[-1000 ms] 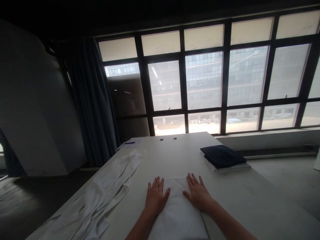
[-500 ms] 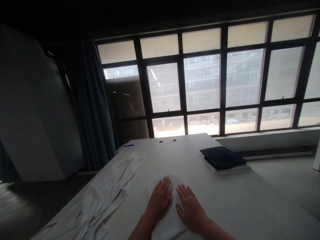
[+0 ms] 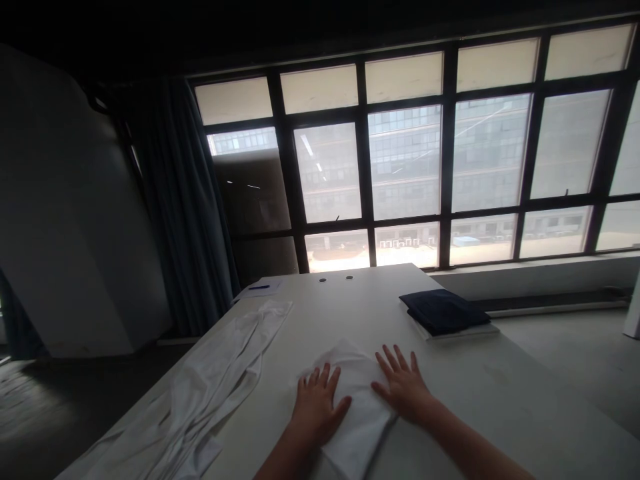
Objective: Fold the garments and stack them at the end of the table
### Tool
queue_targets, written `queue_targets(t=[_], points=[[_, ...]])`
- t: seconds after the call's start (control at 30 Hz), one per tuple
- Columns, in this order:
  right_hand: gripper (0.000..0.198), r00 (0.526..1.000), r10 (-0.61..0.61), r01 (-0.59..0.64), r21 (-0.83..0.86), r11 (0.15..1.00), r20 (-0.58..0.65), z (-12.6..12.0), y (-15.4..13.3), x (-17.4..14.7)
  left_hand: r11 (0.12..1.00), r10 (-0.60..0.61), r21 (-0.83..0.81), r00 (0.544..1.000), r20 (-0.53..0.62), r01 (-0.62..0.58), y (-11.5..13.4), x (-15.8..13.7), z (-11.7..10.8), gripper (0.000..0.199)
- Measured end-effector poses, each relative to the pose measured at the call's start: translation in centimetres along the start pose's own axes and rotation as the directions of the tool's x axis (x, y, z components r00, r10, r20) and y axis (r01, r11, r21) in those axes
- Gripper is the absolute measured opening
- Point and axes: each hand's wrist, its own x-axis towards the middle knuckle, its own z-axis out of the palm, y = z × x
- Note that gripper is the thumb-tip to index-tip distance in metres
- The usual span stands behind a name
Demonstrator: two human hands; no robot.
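Observation:
A folded white cloth (image 3: 357,407), perhaps a garment, lies on the white table (image 3: 345,313) in front of me. My left hand (image 3: 320,403) rests on its left side with the fingers spread. On the right, my right hand (image 3: 403,383) lies at the cloth's right edge, its fingers spread and partly over the bare tabletop. Neither hand grips anything. The cloth looks slightly rumpled, and part of it is hidden under my left hand and wrist.
Loose white garments (image 3: 215,380) lie crumpled along the table's left side. A folded dark navy cloth (image 3: 445,310) sits on a folded white one (image 3: 485,329) at the right edge. Paper with a pen (image 3: 259,287) lies at the far left corner, near two round cable holes (image 3: 349,277).
My hands have moved apart: the right went outward to the cloth's right edge, the left slid slightly nearer me. Fingers on both are more spread. The cloth's near part has shifted right.

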Motion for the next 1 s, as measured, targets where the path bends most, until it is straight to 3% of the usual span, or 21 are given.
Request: queue_targets(t=[0.07,0.13,0.27,0.33,0.4,0.5,0.77,0.9,1.0], points=[[0.081,0.993,0.094,-0.098,-0.073,0.992,-0.066,-1.0,1.4,0.8,0.999,0.024,0.025,1.0,0.003,-0.024,0.5,-1.1,-1.1,0.066],[0.069,0.982,0.144,-0.158,-0.112,0.981,-0.12,-1.9,1.7,1.3,0.997,0.063,0.051,0.998,-0.004,-0.063,1.1,-1.7,-2.2,0.053],[0.052,0.995,0.035,-0.037,-0.011,0.999,-0.093,-1.6,-1.4,0.5,0.991,0.132,0.047,0.982,-0.133,-0.127,2.8,-0.5,-2.5,0.043],[0.058,0.999,-0.01,0.012,0.055,0.998,-0.034,-0.5,-3.5,-0.4,0.985,0.172,0.0,0.973,-0.156,-0.174,3.3,0.9,-1.5,0.045],[0.07,0.999,-0.031,0.03,0.084,0.996,0.015,0.4,-4.7,-1.2,0.978,0.201,-0.03,0.975,-0.092,-0.205,3.3,2.2,-0.2,0.055],[0.084,0.997,-0.073,0.069,0.092,0.993,0.04,0.9,-4.3,-1.8,0.976,0.215,-0.029,0.976,0.017,-0.215,2.0,3.3,1.4,0.069],[0.087,0.994,-0.07,0.066,0.055,0.996,0.079,0.0,0.7,-2.7,0.996,0.091,-0.028,0.994,0.052,-0.09,-3.0,1.7,2.0,0.083],[0.086,0.998,-0.044,0.043,0.019,0.999,0.043,0.0,1.7,-3.2,0.998,0.063,-0.027,0.998,0.022,-0.062,-4.2,-0.1,2.9,0.082],[0.083,0.998,-0.023,0.021,-0.026,0.999,-0.062,-0.6,1.5,-3.5,1.0,0.009,-0.013,0.999,-0.052,-0.009,-4.4,-1.1,3.4,0.08]])
